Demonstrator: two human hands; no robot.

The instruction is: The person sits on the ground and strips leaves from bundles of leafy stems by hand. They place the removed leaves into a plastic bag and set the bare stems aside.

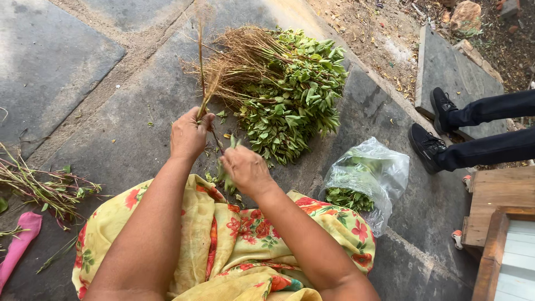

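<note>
Head view: grey stone slabs [67,61] outdoors, bare dirt [368,28] probably beyond.

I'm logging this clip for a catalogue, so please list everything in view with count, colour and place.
Heap of leafy green plants with brown roots: one, centre, on the grey stone paving.
Clear plastic bag of green leaves: one, right of centre.
Stripped pinkish stems: one pile, left edge.
Pink cloth strip: one, bottom left.
Black shoes of another person: two, right.
Wooden furniture: brown, bottom right.
Yellow floral garment: one, over the lap.
Left hand: grips brown-rooted stems.
Right hand: holds green leaves.
</note>
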